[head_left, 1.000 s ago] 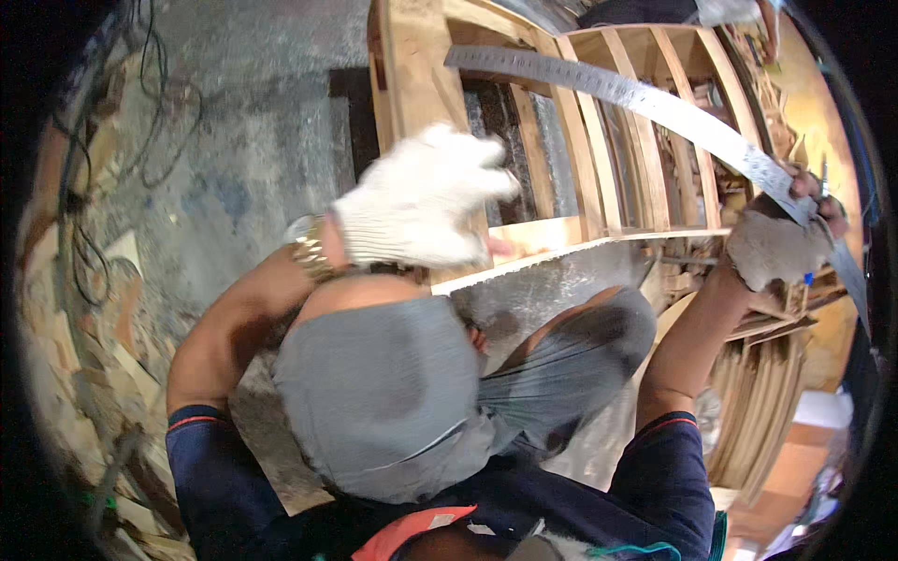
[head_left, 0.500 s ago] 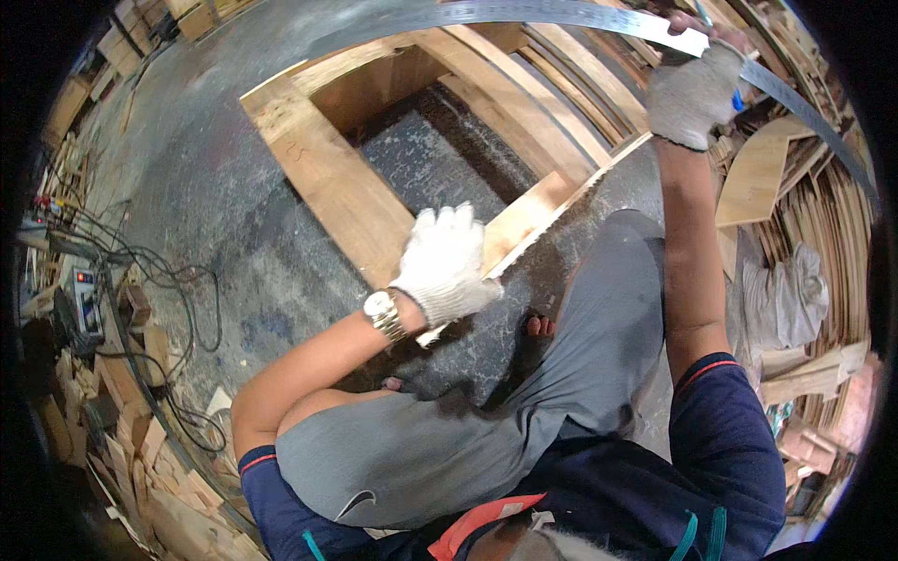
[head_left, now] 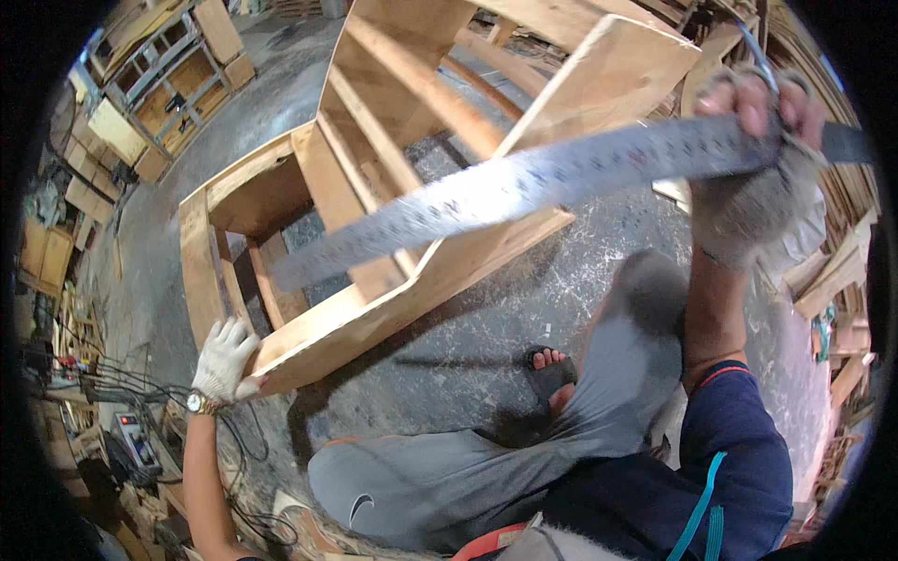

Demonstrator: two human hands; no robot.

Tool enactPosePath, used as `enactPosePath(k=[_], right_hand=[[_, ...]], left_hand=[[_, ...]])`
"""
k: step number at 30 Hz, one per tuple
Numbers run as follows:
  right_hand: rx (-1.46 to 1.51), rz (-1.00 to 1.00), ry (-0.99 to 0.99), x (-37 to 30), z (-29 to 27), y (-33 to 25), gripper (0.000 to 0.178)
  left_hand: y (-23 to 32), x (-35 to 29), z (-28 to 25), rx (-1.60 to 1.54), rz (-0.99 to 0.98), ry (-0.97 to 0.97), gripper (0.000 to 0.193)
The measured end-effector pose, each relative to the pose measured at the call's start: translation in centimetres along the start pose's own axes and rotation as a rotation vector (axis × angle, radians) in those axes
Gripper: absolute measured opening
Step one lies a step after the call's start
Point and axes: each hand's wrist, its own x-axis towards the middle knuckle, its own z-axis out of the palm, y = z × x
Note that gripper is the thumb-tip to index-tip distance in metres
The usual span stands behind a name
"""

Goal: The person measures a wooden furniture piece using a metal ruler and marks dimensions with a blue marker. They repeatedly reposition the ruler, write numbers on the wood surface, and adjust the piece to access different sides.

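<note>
My right hand (head_left: 756, 173), in a greyish work glove with bare fingertips, is closed around a long steel ruler (head_left: 524, 184). The ruler slants across the view above a wooden frame (head_left: 318, 327), its far end over the inner slats. A thin blue thing (head_left: 756, 45) shows just above my right fingers; its kind is unclear. At the frame's near left corner, my left hand (head_left: 224, 363), in a white knit glove, grips the wood with fingers over the top and thumb along the outer side. The frame has plywood sides, slats and crosspieces, and lies on the concrete floor.
Black cables (head_left: 245, 435) and a box with a red switch (head_left: 138, 439) lie at the left. Wood scraps and boards (head_left: 856, 252) are stacked at the right. A cabinet-like structure (head_left: 173, 79) stands far left. My sandalled foot (head_left: 552, 374) is near the frame.
The ruler has come down from the far edge and now crosses above the frame. My left hand has shifted left to another corner. The view has turned, showing more of the frame.
</note>
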Motion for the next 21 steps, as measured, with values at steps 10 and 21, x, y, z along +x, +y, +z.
enactPosePath(k=[10,21], right_hand=[[0.399,-0.126,0.210,2.1,-9.3,-5.0,0.026],[0.228,-0.202,0.517,1.1,-18.4,-0.8,0.032]], left_hand=[[-16.0,-2.3,3.5,0.436,-0.514,-0.003,0.059],[13.6,24.4,-19.3,0.282,0.137,1.030,0.046]])
